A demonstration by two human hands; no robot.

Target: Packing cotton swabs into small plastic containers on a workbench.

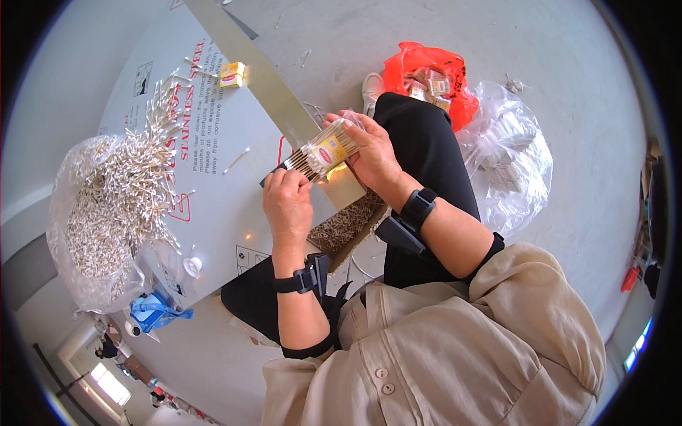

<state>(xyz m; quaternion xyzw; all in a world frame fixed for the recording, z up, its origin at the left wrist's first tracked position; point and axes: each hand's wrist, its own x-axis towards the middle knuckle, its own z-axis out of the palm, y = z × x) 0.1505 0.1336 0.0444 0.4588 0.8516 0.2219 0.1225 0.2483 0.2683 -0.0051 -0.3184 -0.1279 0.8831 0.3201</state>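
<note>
A clear packet of cotton swabs (pixel 327 152) with a yellow and red label is held over the table's edge, tilted up toward the right. My right hand (pixel 376 156) wraps round its upper right end, thumb and fingers on the plastic. At the lower left end, where swab sticks and a dark strip show, my left hand (pixel 288 202) is closed with its fingertips pinched together on the packet. What lies under those fingertips is hidden. To the left, a large heap of loose cotton swabs (pixel 114 213) spills from an open clear plastic bag (pixel 67 184).
A small yellow box (pixel 231 74) stands on the film-covered steel table (pixel 234 128). Below my hands is a carton of swabs (pixel 348 224). On the floor are a red bag (pixel 462 92) of packets and a clear bag (pixel 522 163). A blue item (pixel 150 311) lies near the table's lower edge.
</note>
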